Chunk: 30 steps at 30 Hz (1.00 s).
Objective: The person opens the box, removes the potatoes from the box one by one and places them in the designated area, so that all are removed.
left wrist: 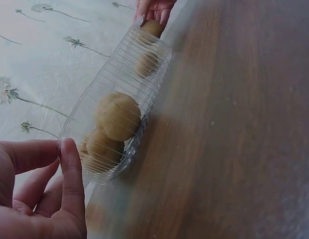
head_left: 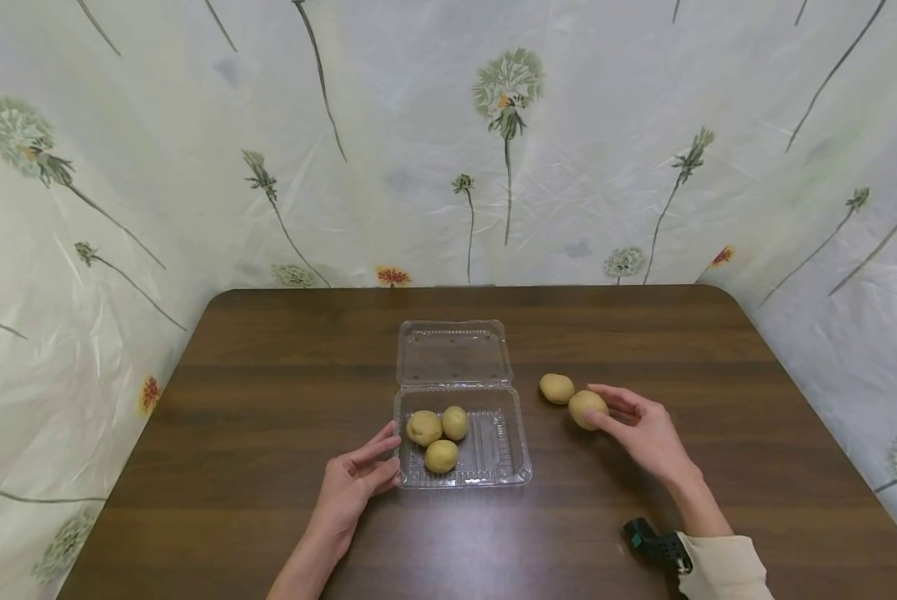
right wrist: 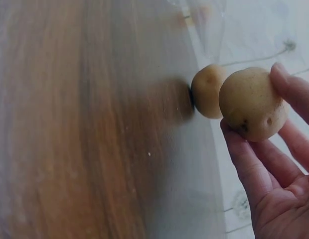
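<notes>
The held potato is gripped between the thumb and fingers of the right hand, and it looks to be lifted a bit off the brown table, to the right of the clear plastic box. Just beside it, a loose potato is parked on the wood; whether the two are touching can't really be told. The box is set around mid-table with its lid folded open toward the back, and three more potatoes are bunched in its left part. The box's left edge is pinched between the left hand's thumb and fingers. A cream sleeve is worn on the right arm, with a black gadget strapped at the wrist. It's all backed by a whitish sheet printed with dandelions.
</notes>
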Tool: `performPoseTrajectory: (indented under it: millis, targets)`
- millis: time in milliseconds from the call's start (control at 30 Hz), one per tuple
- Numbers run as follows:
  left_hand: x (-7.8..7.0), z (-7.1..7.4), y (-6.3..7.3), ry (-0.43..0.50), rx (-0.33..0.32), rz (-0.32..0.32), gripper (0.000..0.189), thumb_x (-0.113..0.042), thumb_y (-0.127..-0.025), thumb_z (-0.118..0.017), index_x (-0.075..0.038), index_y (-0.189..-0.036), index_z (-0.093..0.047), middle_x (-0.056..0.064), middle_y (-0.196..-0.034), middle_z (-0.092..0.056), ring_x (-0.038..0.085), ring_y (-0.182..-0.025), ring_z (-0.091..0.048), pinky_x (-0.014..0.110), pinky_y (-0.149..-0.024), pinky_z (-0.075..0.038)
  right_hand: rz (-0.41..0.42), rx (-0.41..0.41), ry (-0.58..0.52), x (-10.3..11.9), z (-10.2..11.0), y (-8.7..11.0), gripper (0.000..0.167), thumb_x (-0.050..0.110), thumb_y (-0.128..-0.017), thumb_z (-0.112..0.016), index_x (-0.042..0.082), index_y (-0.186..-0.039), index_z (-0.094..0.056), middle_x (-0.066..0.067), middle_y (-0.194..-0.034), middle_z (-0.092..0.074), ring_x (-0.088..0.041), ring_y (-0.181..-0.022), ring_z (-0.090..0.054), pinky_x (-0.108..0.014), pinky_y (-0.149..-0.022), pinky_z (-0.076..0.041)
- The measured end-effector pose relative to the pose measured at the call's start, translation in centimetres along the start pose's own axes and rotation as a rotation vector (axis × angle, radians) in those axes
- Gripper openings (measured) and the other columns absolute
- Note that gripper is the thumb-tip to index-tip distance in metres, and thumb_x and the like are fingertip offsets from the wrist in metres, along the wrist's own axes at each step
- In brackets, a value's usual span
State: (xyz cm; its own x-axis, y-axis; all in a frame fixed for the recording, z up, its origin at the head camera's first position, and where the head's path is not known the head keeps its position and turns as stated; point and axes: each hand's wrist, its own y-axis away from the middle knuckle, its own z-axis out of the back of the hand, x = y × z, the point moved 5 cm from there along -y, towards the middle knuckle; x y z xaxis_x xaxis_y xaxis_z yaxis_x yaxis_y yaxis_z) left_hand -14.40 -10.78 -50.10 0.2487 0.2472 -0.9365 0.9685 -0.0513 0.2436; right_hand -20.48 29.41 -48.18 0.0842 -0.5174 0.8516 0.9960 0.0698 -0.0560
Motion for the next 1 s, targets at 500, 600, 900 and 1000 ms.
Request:
performPoseTrajectory:
  millis: [500, 600, 900, 1000]
  targets:
    - [0.0, 0.0, 0.0, 0.01, 0.008, 0.004, 0.035, 0.006, -0.088, -0.068, 0.009, -0.122, -0.062, 0.003, -0.14, -0.054, 0.011, -0.078, -0.062, 0.027, -0.078, -0.057, -0.045, -0.004, 0.019, -1.2, 0.3, -0.4, 0.051, 0.04, -0.091, -0.069, 0.013, -0.133, -0.06, -0.011, -0.128, -0.062, 0.004, -0.104, -0.056, -0.011, -0.082, -0.048]
    - [0.1, 0.0, -0.1, 0.008, 0.008, 0.001, 0.035, 0.005, -0.088, -0.068, 0.009, -0.123, -0.062, 0.004, -0.141, -0.054, 0.011, -0.078, -0.062, 0.027, -0.077, -0.057, -0.052, -0.007, 0.03, -1.3, 0.4, -0.5, 0.051, 0.04, -0.091, -0.069, 0.013, -0.134, -0.06, -0.011, -0.129, -0.062, -0.004, -0.108, -0.058, -0.011, -0.082, -0.048]
    - [0.0, 0.0, -0.1, 0.008, 0.002, 0.004, 0.036, 0.005, -0.088, -0.068, 0.009, -0.122, -0.063, 0.004, -0.14, -0.054, 0.01, -0.078, -0.062, 0.026, -0.077, -0.057, -0.084, 0.01, 0.052, -1.6, 0.6, -1.0, 0.056, 0.045, -0.091, -0.067, 0.012, -0.136, -0.058, -0.014, -0.133, -0.059, -0.032, -0.118, -0.056, -0.009, -0.081, -0.046]
    - [0.0, 0.0, -0.1, 0.012, 0.002, 0.006, 0.036, 0.006, -0.087, -0.068, 0.01, -0.122, -0.062, 0.004, -0.14, -0.054, 0.01, -0.078, -0.063, 0.026, -0.077, -0.057, -0.09, 0.017, 0.064, -1.7, 0.7, -1.2, 0.057, 0.046, -0.091, -0.066, 0.012, -0.137, -0.057, -0.014, -0.134, -0.058, -0.033, -0.119, -0.056, -0.015, -0.085, -0.049]
